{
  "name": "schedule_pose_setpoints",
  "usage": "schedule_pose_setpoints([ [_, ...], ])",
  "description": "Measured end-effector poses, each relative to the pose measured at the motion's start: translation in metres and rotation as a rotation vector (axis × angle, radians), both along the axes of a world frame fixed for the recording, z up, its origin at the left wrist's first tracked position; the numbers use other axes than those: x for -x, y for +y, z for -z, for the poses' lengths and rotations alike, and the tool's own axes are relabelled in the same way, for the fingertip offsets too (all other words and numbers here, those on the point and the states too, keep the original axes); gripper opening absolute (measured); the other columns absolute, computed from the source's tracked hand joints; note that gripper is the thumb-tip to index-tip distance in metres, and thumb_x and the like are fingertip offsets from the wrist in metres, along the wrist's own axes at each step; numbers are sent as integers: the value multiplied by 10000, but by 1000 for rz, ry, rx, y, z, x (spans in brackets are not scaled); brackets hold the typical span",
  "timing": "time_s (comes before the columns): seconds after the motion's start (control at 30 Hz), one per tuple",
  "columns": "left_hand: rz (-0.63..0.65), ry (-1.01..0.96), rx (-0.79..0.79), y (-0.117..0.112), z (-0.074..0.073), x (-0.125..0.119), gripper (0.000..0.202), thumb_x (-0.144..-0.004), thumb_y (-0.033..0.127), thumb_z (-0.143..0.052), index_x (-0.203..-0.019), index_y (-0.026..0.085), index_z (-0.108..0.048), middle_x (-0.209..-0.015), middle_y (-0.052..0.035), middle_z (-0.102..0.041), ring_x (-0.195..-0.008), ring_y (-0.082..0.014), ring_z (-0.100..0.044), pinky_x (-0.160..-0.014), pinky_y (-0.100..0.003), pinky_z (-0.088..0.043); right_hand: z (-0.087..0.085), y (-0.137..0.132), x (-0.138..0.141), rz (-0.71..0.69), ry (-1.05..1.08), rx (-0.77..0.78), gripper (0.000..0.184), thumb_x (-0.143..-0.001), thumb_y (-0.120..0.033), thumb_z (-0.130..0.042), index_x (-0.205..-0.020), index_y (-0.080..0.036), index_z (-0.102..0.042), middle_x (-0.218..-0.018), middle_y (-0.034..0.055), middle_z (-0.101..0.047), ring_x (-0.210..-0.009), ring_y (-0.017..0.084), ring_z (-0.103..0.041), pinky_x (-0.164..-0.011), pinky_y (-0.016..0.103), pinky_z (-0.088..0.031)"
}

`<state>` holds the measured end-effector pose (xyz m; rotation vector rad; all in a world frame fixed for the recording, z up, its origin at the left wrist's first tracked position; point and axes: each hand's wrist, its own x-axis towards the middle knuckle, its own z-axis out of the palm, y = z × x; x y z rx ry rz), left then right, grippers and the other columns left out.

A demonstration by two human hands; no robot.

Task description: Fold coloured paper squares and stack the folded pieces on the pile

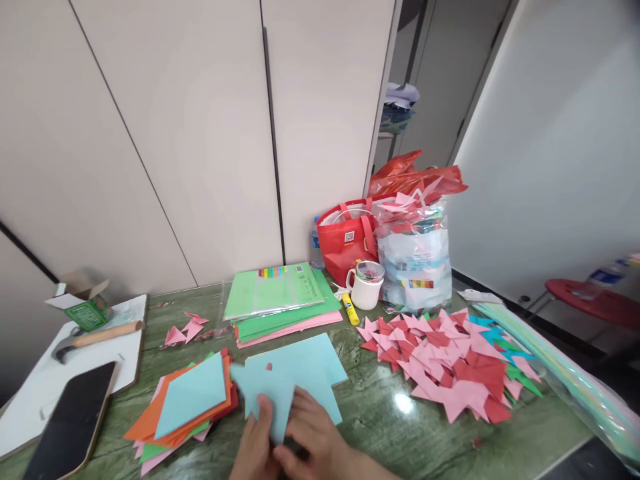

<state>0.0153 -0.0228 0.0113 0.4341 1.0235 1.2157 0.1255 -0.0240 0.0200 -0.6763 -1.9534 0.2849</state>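
My left hand (256, 441) is closed on a light blue sheet of paper (270, 390), its thumb pressed on the front face. The sheet has a pointed corner at its upper left and looks folded. My right hand (317, 433) is closed at the sheet's right edge, fingers curled. A small dark patch shows between the two hands; what it is, I cannot make out. Behind them, more light blue paper (310, 360) lies flat on the green table. Left of my hands sits a stack of coloured square papers (193, 397), light blue on top.
Folded pink and red paper pieces (445, 353) are heaped at right. Further back are green paper packs (275, 293), a yellow glue stick (350, 310), a white mug (367, 293) and bags (413, 257). A phone (73, 420) and a hammer (100, 339) lie at left.
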Motion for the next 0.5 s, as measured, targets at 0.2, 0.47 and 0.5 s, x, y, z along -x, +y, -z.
schedule_pose_setpoints([
  [0.2,-13,-90,-12,20,-24,-9,622,-642,276,-677,-1213,261,-434,-1022,-57,-651,-906,-231,-607,-804,-334,-478,1,18,-33,69,-27,105,189,-834,-239,-398,-869,-229,-583,-963,36,-632,-1148,203,-419,-1017,456,-231],
  [0.47,-51,-117,-46,40,-3,-5,762,-595,401,-688,-1271,323,-345,-1118,-46,-605,-999,-263,-556,-821,-369,-465,14,59,-38,318,131,613,123,-676,-168,-601,-785,-218,-631,-985,64,-623,-1061,271,-504,-921,462,-369],
  [0.5,-37,-111,-53,42,1,-3,743,-602,475,-652,-1267,329,-353,-1126,-45,-599,-1008,-269,-548,-802,-367,-475,19,63,-36,276,123,649,108,-664,-174,-621,-759,-224,-637,-835,35,-662,-966,262,-567,-943,475,-341],
])
